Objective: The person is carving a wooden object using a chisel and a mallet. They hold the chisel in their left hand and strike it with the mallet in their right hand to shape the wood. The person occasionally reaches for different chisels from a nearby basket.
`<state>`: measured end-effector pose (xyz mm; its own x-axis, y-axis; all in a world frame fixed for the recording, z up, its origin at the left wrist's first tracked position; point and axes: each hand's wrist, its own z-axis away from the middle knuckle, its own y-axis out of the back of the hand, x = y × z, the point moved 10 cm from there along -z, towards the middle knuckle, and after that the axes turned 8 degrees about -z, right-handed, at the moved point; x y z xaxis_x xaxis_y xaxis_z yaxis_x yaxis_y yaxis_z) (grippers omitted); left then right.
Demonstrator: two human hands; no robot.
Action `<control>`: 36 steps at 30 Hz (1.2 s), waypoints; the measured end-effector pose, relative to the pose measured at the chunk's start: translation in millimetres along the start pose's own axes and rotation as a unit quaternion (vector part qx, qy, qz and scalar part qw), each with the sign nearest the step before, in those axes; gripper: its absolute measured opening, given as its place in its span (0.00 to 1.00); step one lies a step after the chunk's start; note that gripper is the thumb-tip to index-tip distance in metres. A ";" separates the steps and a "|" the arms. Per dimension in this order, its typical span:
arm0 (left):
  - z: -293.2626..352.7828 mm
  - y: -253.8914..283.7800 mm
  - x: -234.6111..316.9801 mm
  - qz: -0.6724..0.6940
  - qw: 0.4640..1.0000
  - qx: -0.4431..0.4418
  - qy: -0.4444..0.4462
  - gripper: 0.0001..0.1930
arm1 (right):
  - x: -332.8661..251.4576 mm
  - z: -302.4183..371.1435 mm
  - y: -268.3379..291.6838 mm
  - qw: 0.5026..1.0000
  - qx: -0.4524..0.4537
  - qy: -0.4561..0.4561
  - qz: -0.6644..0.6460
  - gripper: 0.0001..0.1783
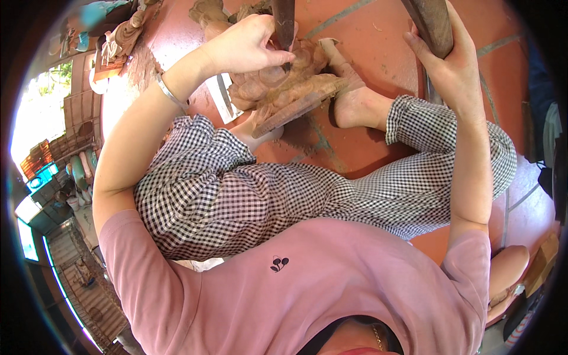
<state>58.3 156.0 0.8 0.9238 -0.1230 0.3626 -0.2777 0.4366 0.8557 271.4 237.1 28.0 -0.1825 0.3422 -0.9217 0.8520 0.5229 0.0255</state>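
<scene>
A brown carved wooden piece [275,89] with rounded, swirling relief sits tilted on the floor in front of me, between my bare feet. My left hand [251,47], with a bangle on its wrist, is closed around a dark chisel [284,23]. The chisel stands nearly upright, its lower end at the carving's surface; its top runs out of the picture. My right hand [455,74] grips a dark wooden mallet [431,26], raised to the right of the carving and apart from it. The mallet's upper end is cut off by the picture's edge.
Red floor tiles [349,44] with grey joints lie around the carving. My right foot [358,106] is close beside it. A white sheet [223,100] lies at its left. Another carved wooden figure [124,38] is at the far left. A cardboard box [541,263] stands at the right rim.
</scene>
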 end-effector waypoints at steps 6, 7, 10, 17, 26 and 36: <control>-1.0 -3.6 11.2 -0.070 0.998 0.000 -0.004 0.10 | 10.4 7.7 8.9 0.994 0.015 -0.002 0.104 0.24; -1.1 -4.0 19.3 -0.065 0.998 -0.008 -0.025 0.10 | 9.8 7.1 9.0 0.995 0.014 0.000 0.101 0.26; 2.7 -2.7 26.4 -0.098 0.993 0.032 -0.058 0.11 | -28.0 3.2 -18.5 0.947 -0.039 0.100 0.302 0.33; -0.2 -0.8 31.3 -0.108 0.993 0.019 -0.035 0.11 | -13.3 4.4 -9.1 0.984 -0.006 0.021 0.176 0.37; 4.1 0.4 35.9 -0.134 0.987 0.059 -0.060 0.11 | 7.1 13.6 -2.2 0.990 0.027 0.014 0.138 0.32; -0.1 -5.4 40.9 -0.141 0.989 -0.007 -0.051 0.11 | 12.1 16.9 -5.3 0.990 -0.001 0.027 0.137 0.32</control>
<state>97.6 148.7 11.0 0.9325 -0.3304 0.1458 -0.0080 0.3847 0.9230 272.9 225.3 10.1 0.0282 0.5130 -0.8580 0.8727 0.4059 0.2714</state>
